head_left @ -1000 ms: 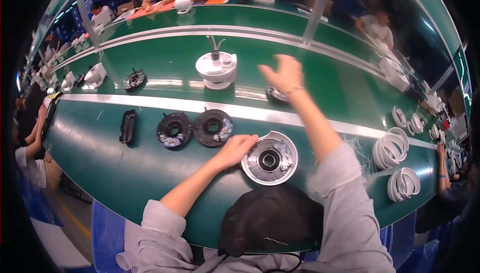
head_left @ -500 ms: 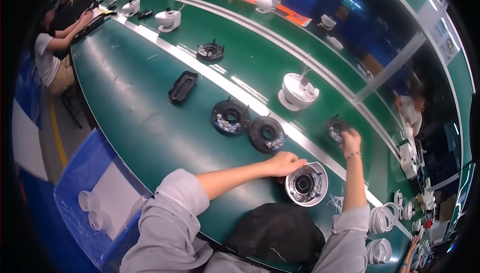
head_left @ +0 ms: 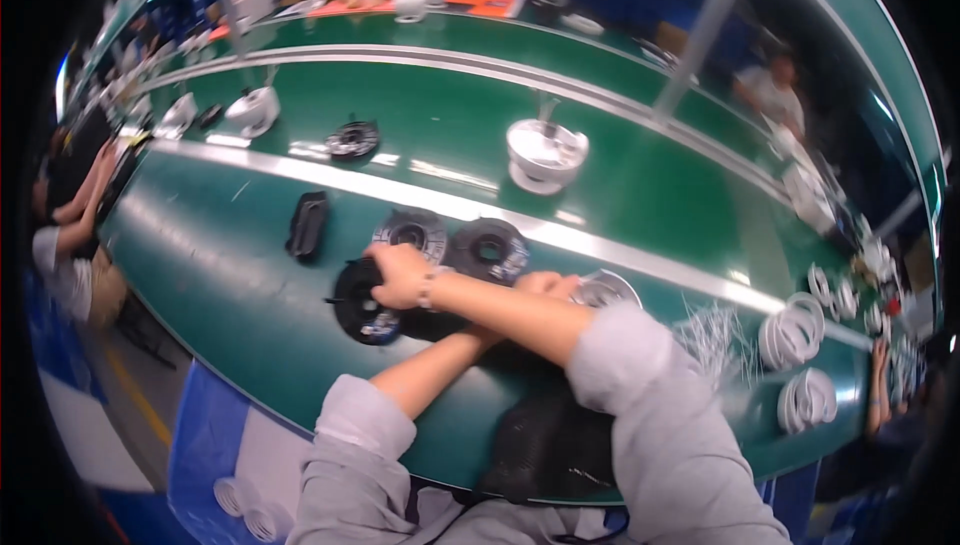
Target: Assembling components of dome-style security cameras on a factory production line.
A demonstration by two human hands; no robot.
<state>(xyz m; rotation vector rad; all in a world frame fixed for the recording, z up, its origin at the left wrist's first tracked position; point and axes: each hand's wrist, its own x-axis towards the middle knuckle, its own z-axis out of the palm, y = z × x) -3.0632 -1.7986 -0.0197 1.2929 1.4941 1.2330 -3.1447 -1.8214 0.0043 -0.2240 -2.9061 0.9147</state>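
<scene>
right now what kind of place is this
Probably a factory assembly line: a long green conveyor bench carries repeated black round parts and white housings, with other workers along it.

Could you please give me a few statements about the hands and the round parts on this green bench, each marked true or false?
1. The right hand rests on a black round part. True.
2. The person's forearms cross. True.
3. The left hand is raised in the air. False: it lies low beside the silver round part.
4. The white round housing sits under the right hand. False: it stands apart, beyond the pale strip.
</scene>
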